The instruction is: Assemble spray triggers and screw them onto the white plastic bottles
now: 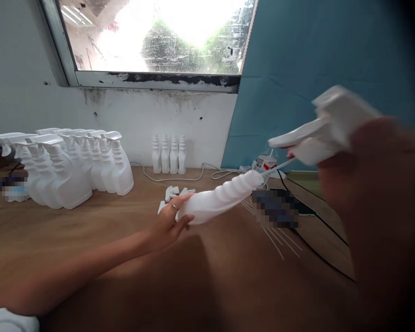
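Operating remotely, I am reading the left grip (168, 220) as clasping a white bottle (221, 198) by its base end; the bottle is slanting up toward the right grip (378, 145), which is grasping a white spray head (337, 122). The head's thin tube (278, 165) is ending at the bottle's mouth (whether inside, I cannot tell). Loose spray heads (172, 192) are lying just beyond the left grip on the tabletop (141, 205); four bare-necked bottles (174, 159) are standing farther beyond it, assembled spray bottles (105, 168) to its left.

Wooden table (138, 205): spray bottles (72, 173), four narrow bottles (174, 159), trigger heads (172, 192), thin tubes (273, 243), white cable (180, 179).
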`<state>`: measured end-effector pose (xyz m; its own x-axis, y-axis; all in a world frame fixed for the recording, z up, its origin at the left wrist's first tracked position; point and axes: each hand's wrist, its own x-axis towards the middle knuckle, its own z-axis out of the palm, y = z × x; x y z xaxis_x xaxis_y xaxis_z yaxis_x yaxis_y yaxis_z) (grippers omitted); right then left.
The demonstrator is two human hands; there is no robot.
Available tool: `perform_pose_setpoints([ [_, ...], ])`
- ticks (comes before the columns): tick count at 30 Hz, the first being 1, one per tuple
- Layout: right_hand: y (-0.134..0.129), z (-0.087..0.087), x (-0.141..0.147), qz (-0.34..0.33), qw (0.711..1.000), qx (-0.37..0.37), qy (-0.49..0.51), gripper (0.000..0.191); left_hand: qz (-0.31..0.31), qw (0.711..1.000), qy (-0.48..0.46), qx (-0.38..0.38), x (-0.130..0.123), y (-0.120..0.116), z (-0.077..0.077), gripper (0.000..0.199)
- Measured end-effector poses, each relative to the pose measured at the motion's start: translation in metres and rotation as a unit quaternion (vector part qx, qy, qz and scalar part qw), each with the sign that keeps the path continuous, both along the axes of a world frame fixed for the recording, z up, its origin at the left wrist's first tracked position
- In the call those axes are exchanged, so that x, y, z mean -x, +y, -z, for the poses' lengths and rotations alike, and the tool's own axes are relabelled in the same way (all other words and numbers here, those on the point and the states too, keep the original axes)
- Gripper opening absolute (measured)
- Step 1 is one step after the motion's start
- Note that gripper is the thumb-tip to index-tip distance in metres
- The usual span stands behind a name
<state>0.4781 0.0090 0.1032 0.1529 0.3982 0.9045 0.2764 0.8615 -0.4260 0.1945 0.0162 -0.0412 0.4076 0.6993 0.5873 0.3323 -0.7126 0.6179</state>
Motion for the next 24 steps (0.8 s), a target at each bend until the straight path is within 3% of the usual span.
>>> perform_pose_setpoints([
  [3, -0.001, 0.007, 0.025, -0.065, 0.997, 0.045, -0.012, 0.022, 0.057, 0.994, -0.031, 0.091, -0.008, -0.012, 0.007, 0.041],
  [8, 0.005, 0.019, 0.048, -0.165, 0.963, 0.198, -0.081, 0.027, 0.134, 0.967, -0.082, 0.203, -0.015, -0.021, 0.017, 0.039],
  [13, 0.009, 0.028, 0.056, -0.194, 0.946, 0.243, -0.094, 0.027, 0.152, 0.960, -0.100, 0.212, -0.013, -0.020, 0.024, 0.032],
  [17, 0.008, 0.041, 0.064, -0.236, 0.933, 0.264, -0.057, 0.031, 0.171, 0.965, -0.083, 0.180, -0.011, -0.019, 0.022, 0.031],
  [21, 0.007, 0.053, 0.077, -0.297, 0.915, 0.274, 0.012, 0.036, 0.148, 0.978, -0.128, 0.072, -0.013, -0.010, -0.005, 0.040],
  [24, 0.005, 0.057, 0.083, -0.314, 0.908, 0.273, 0.044, 0.037, 0.119, 0.976, -0.179, -0.015, -0.020, -0.001, -0.049, 0.041],
])
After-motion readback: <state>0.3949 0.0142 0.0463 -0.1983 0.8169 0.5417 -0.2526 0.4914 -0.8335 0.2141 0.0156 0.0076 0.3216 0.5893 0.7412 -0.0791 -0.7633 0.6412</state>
